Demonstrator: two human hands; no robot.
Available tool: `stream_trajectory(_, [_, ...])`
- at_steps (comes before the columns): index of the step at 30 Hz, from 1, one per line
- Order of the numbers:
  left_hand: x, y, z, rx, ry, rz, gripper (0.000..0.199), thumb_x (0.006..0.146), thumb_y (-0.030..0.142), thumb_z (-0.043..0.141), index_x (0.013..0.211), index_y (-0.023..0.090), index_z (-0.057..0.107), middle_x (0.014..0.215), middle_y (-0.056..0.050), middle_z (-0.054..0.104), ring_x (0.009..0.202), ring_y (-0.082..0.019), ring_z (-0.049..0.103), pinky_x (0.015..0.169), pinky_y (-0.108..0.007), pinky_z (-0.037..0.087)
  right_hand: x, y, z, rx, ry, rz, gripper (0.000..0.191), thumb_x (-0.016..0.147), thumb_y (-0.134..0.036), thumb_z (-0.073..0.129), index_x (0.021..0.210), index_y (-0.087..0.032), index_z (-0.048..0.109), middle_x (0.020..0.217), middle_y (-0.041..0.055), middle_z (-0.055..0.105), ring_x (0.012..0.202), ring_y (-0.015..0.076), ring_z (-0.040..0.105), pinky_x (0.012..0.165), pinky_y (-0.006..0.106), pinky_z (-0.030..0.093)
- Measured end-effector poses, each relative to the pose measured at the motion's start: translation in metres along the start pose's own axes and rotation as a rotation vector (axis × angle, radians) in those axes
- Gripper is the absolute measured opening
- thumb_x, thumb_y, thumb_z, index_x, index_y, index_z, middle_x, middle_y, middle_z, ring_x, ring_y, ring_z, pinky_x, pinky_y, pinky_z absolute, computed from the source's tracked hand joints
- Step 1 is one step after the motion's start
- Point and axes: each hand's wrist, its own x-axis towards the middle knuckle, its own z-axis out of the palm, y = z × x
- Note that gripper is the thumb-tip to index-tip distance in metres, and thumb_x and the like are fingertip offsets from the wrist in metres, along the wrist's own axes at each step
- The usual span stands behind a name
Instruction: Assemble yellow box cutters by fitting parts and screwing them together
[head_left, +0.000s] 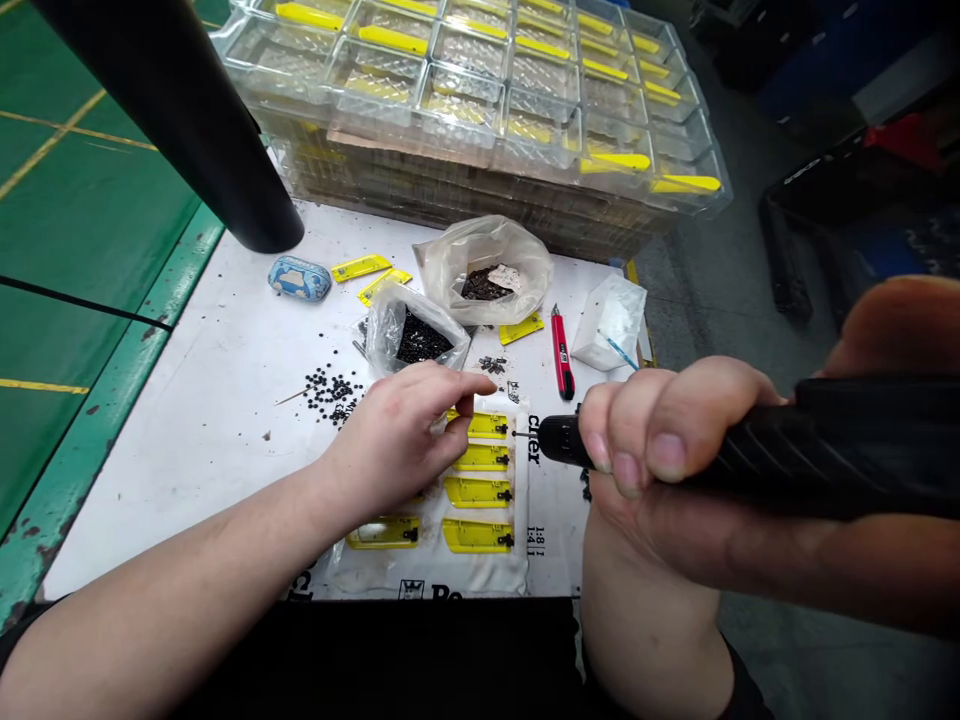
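My right hand [667, 440] is wrapped round a black electric screwdriver [810, 450], which lies nearly level with its thin bit pointing left. The bit's tip is beside the right end of the top yellow part [487, 426]. Over the left end of the upper yellow parts is my left hand [412, 420], its index finger stretched to the right and its thumb beneath; the other fingers are curled and partly hidden. Several yellow parts with small black pieces at their right ends lie in a column on a white printed sheet [491, 580]. Another yellow part [384, 532] lies left of them.
Bags of black pieces [424, 340] and dark brown pieces [484, 284] stand behind. A red cutter [561, 355], a translucent container [609, 320], a blue tin [300, 278] and loose black pieces [330, 395] lie around. Clear trays [465, 70] rise at the back, beside a black column [195, 120].
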Motion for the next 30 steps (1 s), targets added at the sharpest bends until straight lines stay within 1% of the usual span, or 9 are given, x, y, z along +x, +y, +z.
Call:
stream_trajectory(3, [-0.001, -0.001, 0.000, 0.030, -0.015, 0.006, 0.026, 0.098, 0.007, 0.066, 0.119, 0.017, 0.076, 0.102, -0.004, 0.081, 0.093, -0.017, 0.074, 0.091, -0.032, 0.062, 0.001, -0.002, -0.001, 0.027, -0.002, -0.013, 0.041, 0.086, -0.026, 0.094, 0.116, -0.048, 0.078, 0.066, -0.0072, 0.061, 0.046, 0.0138, 0.054, 0.048, 0.032, 0.057])
stream_trajectory(7, [-0.001, 0.001, -0.001, 0.047, -0.038, -0.016, 0.020, 0.100, 0.011, 0.067, 0.115, 0.018, 0.076, 0.103, -0.004, 0.081, 0.091, -0.016, 0.074, 0.092, -0.031, 0.062, 0.003, -0.002, 0.000, 0.082, 0.059, -0.025, 0.033, 0.090, -0.048, 0.091, 0.121, -0.044, 0.080, 0.064, -0.0066, 0.064, 0.042, 0.0122, 0.052, 0.043, 0.030, 0.054])
stream_trajectory(11, [0.000, 0.003, -0.004, 0.037, -0.054, -0.063, 0.018, 0.099, 0.012, 0.068, 0.114, 0.019, 0.077, 0.103, -0.003, 0.083, 0.088, -0.015, 0.075, 0.086, -0.028, 0.061, 0.006, 0.000, 0.003, 0.105, 0.106, -0.018, 0.037, 0.095, -0.066, 0.080, 0.122, -0.041, 0.082, 0.060, -0.0061, 0.059, 0.039, 0.0113, 0.048, 0.038, 0.029, 0.049])
stream_trajectory(14, [0.001, 0.005, -0.005, 0.009, -0.060, -0.114, 0.016, 0.100, 0.016, 0.071, 0.113, 0.019, 0.079, 0.102, -0.002, 0.084, 0.085, -0.014, 0.076, 0.082, -0.027, 0.060, 0.009, 0.007, 0.005, 0.105, 0.133, -0.031, 0.043, 0.094, -0.066, 0.080, 0.126, -0.037, 0.081, 0.061, -0.0055, 0.058, 0.040, 0.0109, 0.047, 0.038, 0.028, 0.047])
stream_trajectory(17, [0.002, 0.008, -0.007, -0.018, -0.056, -0.167, 0.015, 0.101, 0.023, 0.074, 0.114, 0.021, 0.081, 0.101, -0.001, 0.086, 0.081, -0.014, 0.077, 0.080, -0.027, 0.061, 0.013, 0.015, 0.003, 0.112, 0.153, -0.031, 0.047, 0.087, -0.064, 0.088, 0.123, -0.034, 0.080, 0.059, -0.0066, 0.061, 0.038, 0.0111, 0.044, 0.036, 0.029, 0.044])
stream_trajectory(21, [0.009, 0.014, -0.011, 0.012, -0.046, -0.204, 0.020, 0.102, 0.029, 0.075, 0.120, 0.022, 0.081, 0.099, 0.000, 0.086, 0.077, -0.015, 0.077, 0.079, -0.028, 0.063, 0.016, 0.023, -0.005, 0.084, 0.173, -0.010, 0.054, 0.081, -0.061, 0.093, 0.125, -0.032, 0.080, 0.061, -0.0063, 0.065, 0.042, 0.0137, 0.049, 0.039, 0.031, 0.043])
stream_trajectory(24, [0.020, 0.019, -0.013, 0.092, -0.102, -0.125, 0.020, 0.105, 0.025, 0.068, 0.120, 0.022, 0.081, 0.110, -0.003, 0.085, 0.092, -0.019, 0.079, 0.088, -0.033, 0.064, 0.016, 0.026, -0.011, 0.022, 0.160, 0.009, 0.057, 0.082, -0.060, 0.092, 0.130, -0.032, 0.079, 0.065, -0.0043, 0.066, 0.049, 0.0161, 0.054, 0.045, 0.034, 0.046])
stream_trajectory(27, [0.031, 0.023, -0.009, 0.220, -0.170, 0.007, 0.022, 0.102, 0.016, 0.062, 0.105, 0.022, 0.082, 0.124, -0.006, 0.080, 0.108, -0.025, 0.076, 0.094, -0.040, 0.062, 0.014, 0.028, -0.012, 0.026, 0.126, 0.005, 0.054, 0.083, -0.057, 0.092, 0.130, -0.033, 0.079, 0.066, -0.0048, 0.065, 0.049, 0.0159, 0.054, 0.048, 0.034, 0.045])
stream_trajectory(30, [0.035, 0.021, -0.002, 0.357, -0.173, 0.072, 0.021, 0.101, 0.016, 0.060, 0.097, 0.021, 0.080, 0.121, -0.007, 0.078, 0.106, -0.028, 0.071, 0.092, -0.044, 0.059, 0.014, 0.032, -0.009, 0.058, 0.080, 0.023, 0.055, 0.086, -0.059, 0.090, 0.132, -0.032, 0.077, 0.067, -0.0050, 0.066, 0.049, 0.0157, 0.055, 0.050, 0.034, 0.046])
